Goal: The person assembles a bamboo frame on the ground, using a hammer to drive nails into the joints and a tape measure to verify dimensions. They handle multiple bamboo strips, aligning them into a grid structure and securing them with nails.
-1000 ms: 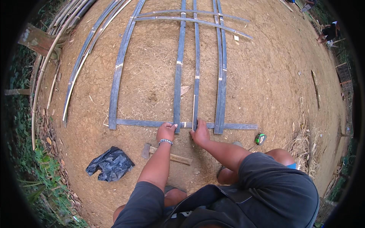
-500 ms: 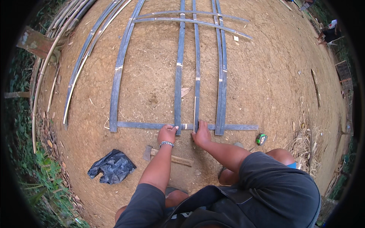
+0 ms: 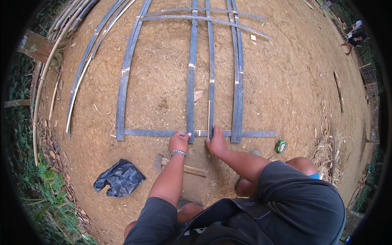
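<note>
Head view: the wide strip [image 3: 190, 94] and the thin strip [image 3: 211, 94] lie on the dirt [image 3: 163, 81], near ends on top of a flat cross strip [image 3: 151, 132]. They hide bits of it. Their far ends run past the top edge, so can't see how long they are. L hand [image 3: 179, 141] pinches the wide strip's near end, thumb on top; the other fingers' tips are hard to see. R hand [image 3: 217, 143] has the thin strip's near end btwn thumb & fingers; can't tell how tight. Both palms are hidden.

More strips lie on each side: the L strip [image 3: 122, 94] & R pair [image 3: 238, 94], tops cut off too. L arm [image 3: 173, 177] covers pt of the axe [image 3: 195, 170] handle. Black bag [image 3: 119, 179] is crumpled; can't tell what's inside, if anything. Tape measure [image 3: 280, 146] sits near the R pair. Far off, up R, a person [image 3: 357, 38] is tiny & blurry.
</note>
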The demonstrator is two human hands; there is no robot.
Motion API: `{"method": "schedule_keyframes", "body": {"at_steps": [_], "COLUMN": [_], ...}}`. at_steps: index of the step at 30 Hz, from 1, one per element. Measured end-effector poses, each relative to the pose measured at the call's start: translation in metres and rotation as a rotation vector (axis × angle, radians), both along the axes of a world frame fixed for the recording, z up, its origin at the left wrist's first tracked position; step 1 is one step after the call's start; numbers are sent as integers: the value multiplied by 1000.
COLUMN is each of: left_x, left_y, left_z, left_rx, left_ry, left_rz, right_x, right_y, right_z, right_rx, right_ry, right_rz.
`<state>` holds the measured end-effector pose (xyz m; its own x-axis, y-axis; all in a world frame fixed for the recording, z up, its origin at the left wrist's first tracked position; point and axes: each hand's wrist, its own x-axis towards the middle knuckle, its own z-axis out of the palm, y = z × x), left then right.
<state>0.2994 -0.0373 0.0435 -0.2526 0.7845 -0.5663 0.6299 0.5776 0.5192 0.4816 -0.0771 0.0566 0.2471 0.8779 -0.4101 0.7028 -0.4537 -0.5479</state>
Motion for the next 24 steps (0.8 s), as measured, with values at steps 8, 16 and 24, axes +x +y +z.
{"method": "schedule_keyframes", "body": {"at_steps": [8,16,24], "left_x": [1,-1,0], "left_y": [0,-1,0], "left_z": [2,-7,-8], "left_rx": [51,61,62], "left_ry": [-22,-41,-60], "left_rz": [10,18,26], "right_x": [0,-2,0], "right_y": [3,6,5], "right_z": [7,16,13], "right_rx": [-52,-73,-59], "right_ry": [5,16,17], "right_rz": [3,-4,-6]}}
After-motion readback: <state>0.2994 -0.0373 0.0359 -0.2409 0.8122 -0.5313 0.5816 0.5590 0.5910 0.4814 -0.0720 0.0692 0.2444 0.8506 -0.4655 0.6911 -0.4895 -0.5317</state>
